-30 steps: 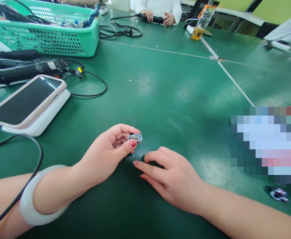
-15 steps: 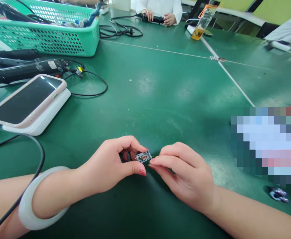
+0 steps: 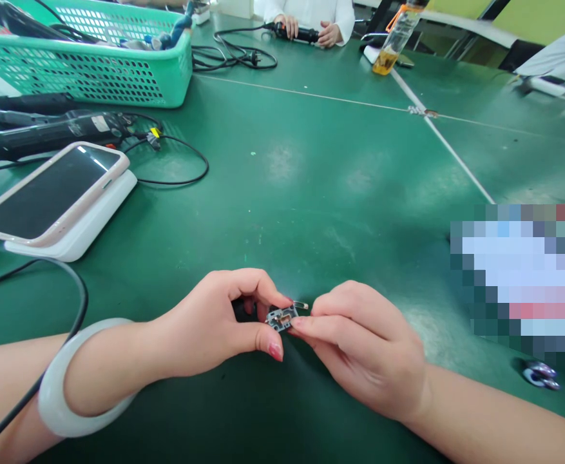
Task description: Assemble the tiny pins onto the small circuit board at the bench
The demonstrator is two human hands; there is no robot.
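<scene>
Between the thumb and fingers of my left hand (image 3: pixel 234 322) is a small grey plastic housing (image 3: pixel 281 318), its open side up with copper-coloured metal inside. It looks like the inside of a small switch. The fingers of my right hand (image 3: pixel 359 341) are pinched together at the housing's right end, and what they grip is too small or hidden to make out. A thin shiny metal strip (image 3: pixel 301 305) sticks out past the housing's upper right corner, close to the right fingertips. Something dark lies partly hidden in my left palm.
A phone (image 3: pixel 53 193) lies on a white box (image 3: pixel 103 216) at left. Beyond are black corded tools (image 3: pixel 45 134) and a green basket (image 3: pixel 93 74). A co-worker's hands (image 3: pixel 328 33) hold a black tool across the green table (image 3: pixel 282 193). A bottle (image 3: pixel 395 42) stands at the back.
The housing has tilted and shifted slightly down in my left hand. The thin metal strip now shows at its upper right. My right hand has moved slightly down and right.
</scene>
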